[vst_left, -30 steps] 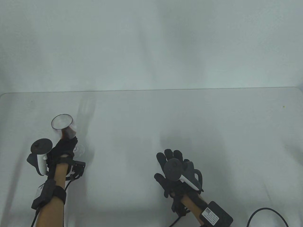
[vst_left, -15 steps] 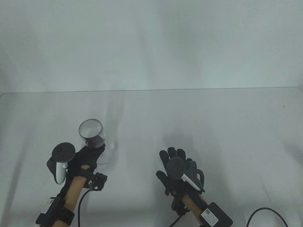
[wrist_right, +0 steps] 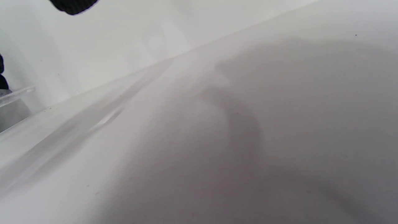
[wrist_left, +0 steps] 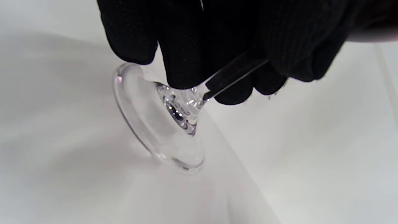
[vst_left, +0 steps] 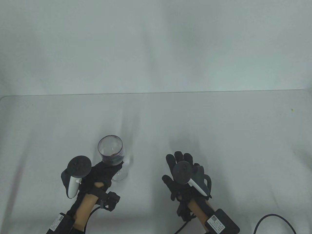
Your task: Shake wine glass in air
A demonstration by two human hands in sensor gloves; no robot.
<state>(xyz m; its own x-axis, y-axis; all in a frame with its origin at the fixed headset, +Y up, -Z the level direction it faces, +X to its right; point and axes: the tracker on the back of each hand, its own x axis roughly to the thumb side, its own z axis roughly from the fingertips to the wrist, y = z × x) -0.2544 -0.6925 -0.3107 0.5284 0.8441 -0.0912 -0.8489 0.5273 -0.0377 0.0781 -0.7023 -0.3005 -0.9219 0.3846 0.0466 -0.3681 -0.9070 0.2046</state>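
Left wrist view: my left hand (wrist_left: pixel 217 40) grips the wine glass (vst_left: pixel 111 153) by its stem, foot tilted off the table (vst_left: pixel 219 126), bowl above; my right hand (vst_left: pixel 181 175) rests spread flat, holding nothing.

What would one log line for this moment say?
left hand: grips wine glass by stem, base off table | glass: dark liquid inside | right hand: flat, fingers spread, holds nothing

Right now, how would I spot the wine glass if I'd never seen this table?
Look at the white table, near its front left. The left hand holds a clear stemmed glass by its stem; dark red liquid in the bowl sets it apart.
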